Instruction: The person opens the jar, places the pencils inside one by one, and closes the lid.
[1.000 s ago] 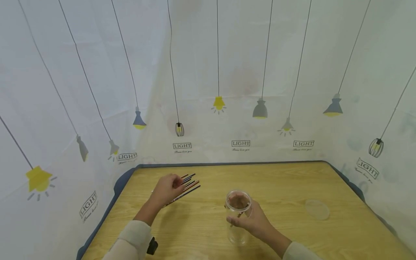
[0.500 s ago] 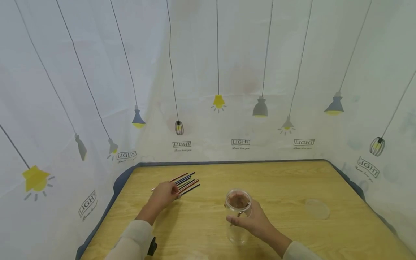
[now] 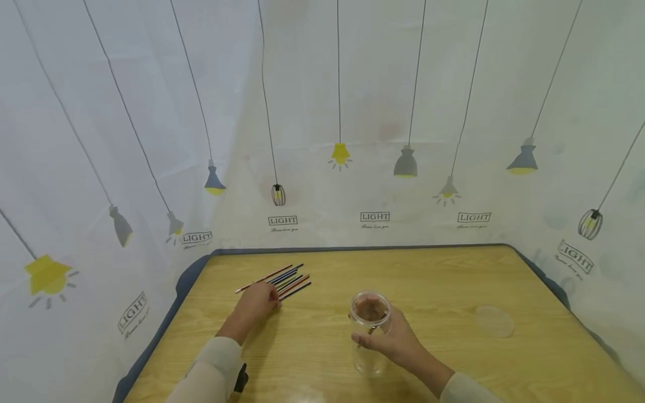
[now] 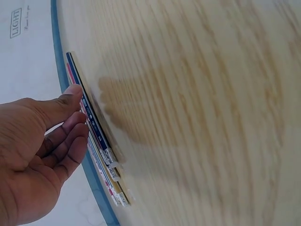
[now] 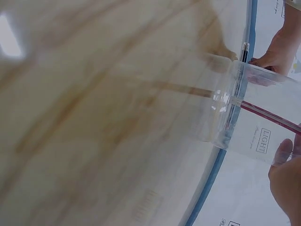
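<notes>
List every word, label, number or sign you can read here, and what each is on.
"LIGHT": boxed, repeated across the white backdrop; one also shows through the clear jar in the right wrist view.
Script under the boxes: too small and blurred to read.
Print on the dark blue pencil: too small to read.

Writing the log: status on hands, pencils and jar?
Left hand at pencils, grip unclear. Right hand holds clear jar, pencil inside. Round disc off right, not blocking.

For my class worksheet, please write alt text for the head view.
A person's right grip holds a clear jar upright at a table while the left grip is at pencils lying to the left. A clear disc lies farther right; behind is a white backdrop printed with lamps.
</notes>
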A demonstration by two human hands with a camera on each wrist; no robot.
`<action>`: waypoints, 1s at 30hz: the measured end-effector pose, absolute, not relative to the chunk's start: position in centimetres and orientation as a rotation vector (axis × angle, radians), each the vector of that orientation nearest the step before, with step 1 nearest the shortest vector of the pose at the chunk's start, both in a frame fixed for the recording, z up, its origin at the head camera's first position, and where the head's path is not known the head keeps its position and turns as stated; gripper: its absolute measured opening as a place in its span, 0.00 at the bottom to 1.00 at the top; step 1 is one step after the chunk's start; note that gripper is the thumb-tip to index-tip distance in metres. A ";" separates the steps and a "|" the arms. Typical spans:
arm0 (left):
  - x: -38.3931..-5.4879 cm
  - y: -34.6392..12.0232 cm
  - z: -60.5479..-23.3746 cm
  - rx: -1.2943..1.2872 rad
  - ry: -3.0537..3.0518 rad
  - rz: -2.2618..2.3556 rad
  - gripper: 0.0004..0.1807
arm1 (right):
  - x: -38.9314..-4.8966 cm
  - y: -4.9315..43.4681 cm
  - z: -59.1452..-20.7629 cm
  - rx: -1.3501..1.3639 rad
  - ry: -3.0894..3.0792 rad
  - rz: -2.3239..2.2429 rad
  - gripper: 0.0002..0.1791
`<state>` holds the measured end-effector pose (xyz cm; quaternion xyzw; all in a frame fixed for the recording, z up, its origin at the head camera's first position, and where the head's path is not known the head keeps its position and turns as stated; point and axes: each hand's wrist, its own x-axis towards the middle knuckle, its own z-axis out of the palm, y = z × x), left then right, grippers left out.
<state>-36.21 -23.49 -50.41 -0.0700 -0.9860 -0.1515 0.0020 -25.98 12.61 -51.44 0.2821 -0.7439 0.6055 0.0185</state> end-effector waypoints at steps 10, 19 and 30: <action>-36.7 -23.5 -51.2 -0.160 -3.081 -0.496 0.08 | -26.1 12.5 -51.4 0.897 -2.281 1.888 0.33; -37.4 -23.1 -51.8 -0.218 -3.051 -0.518 0.07 | -26.0 12.5 -51.4 0.893 -2.266 1.907 0.32; -37.3 -22.4 -52.0 -0.214 -3.045 -0.580 0.06 | -26.2 12.5 -51.7 0.884 -2.274 1.907 0.31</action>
